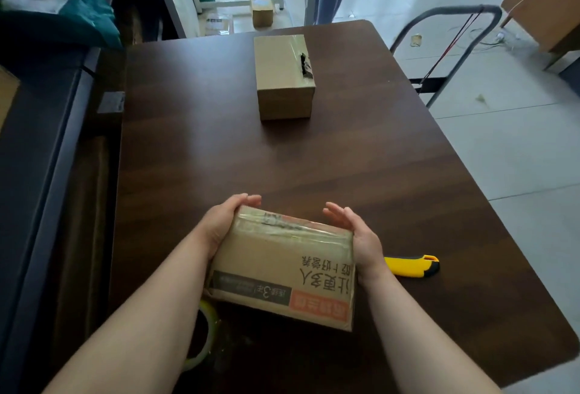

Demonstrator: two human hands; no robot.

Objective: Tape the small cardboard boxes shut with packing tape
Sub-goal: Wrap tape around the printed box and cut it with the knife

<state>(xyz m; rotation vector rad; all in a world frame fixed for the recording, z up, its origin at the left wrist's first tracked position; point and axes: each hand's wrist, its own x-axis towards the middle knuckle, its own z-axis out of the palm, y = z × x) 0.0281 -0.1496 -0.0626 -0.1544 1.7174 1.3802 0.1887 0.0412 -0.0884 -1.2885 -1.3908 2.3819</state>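
Two flat grips, left hand point(224, 224), right hand point(361, 238), against printed box point(282, 268) ends

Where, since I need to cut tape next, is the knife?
In the head view, the knife lies on the table, near right, just beside the right hand, which presses the near box.

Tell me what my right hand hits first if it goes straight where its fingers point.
The right hand would probably meet the far taped box near its left front corner; bare table lies between, depth unclear.
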